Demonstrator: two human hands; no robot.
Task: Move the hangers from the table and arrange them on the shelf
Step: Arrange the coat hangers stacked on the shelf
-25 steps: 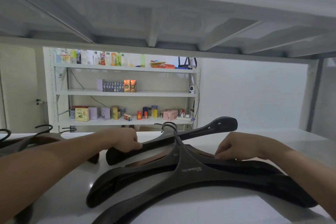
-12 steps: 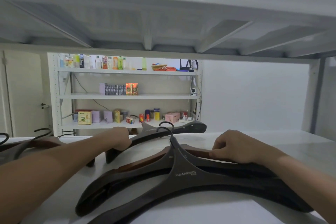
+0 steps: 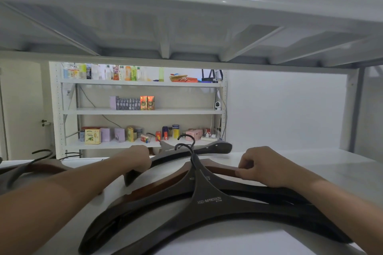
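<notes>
A pile of dark wooden hangers (image 3: 209, 203) lies on the white shelf board (image 3: 331, 163) in front of me, their hooks pointing away. My left hand (image 3: 138, 159) is closed around the left arm of the far dark hanger (image 3: 207, 149), which lies nearly flat behind the pile. My right hand (image 3: 261, 165) pinches the right arm of a brown hanger (image 3: 223, 171) in the pile. More hangers (image 3: 37, 166) lie at the far left, partly hidden by my left forearm.
The shelf board above (image 3: 186, 16) hangs low over the work area. Across the room stands a white rack (image 3: 143, 112) with boxes and bottles. A door (image 3: 22, 109) is at the left, a bare wall at the right.
My left hand has lowered the far dark hanger from a raised tilt to nearly flat on the board. My right hand stays on the brown hanger.
</notes>
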